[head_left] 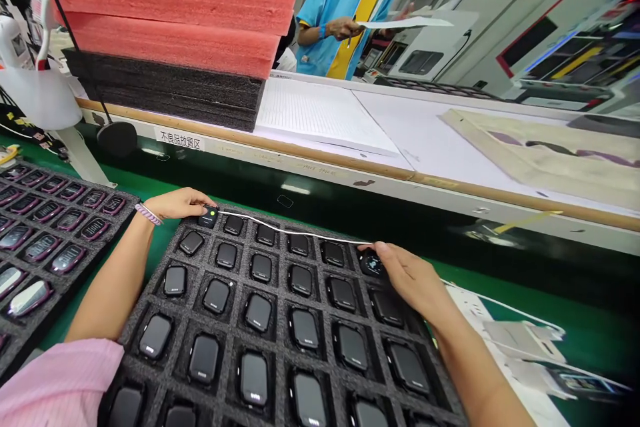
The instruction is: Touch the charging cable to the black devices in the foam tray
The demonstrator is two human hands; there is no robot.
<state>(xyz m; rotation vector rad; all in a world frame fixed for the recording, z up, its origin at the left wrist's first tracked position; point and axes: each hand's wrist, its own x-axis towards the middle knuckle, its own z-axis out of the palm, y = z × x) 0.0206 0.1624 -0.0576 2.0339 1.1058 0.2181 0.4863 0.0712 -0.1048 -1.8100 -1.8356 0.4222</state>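
Note:
My left hand (187, 203) is closed at the far left corner of a black foam tray (173, 240). Its fingertips hold a small black square device (209, 216) with a glowing green spot. From there a white cable (290, 232) runs along the tray's back row to my right hand (407, 273). The right fingers are closed around the cable's end, right against a smartwatch (373, 263) with a lit face. Whether they also grip this watch is hidden. Dark-screened watch bodies (305, 328) sit singly in the tray's compartments.
At left lies another foam tray (120, 208) of purple-rimmed watch parts. Behind, a raised shelf (320, 163) carries red foam sheets (170, 0), black foam (170, 83), lined paper (320, 113) and a beige cloth (540, 147). Beyond it stands a person in blue (320, 7) holding paper. White fixtures (520, 340) lie right.

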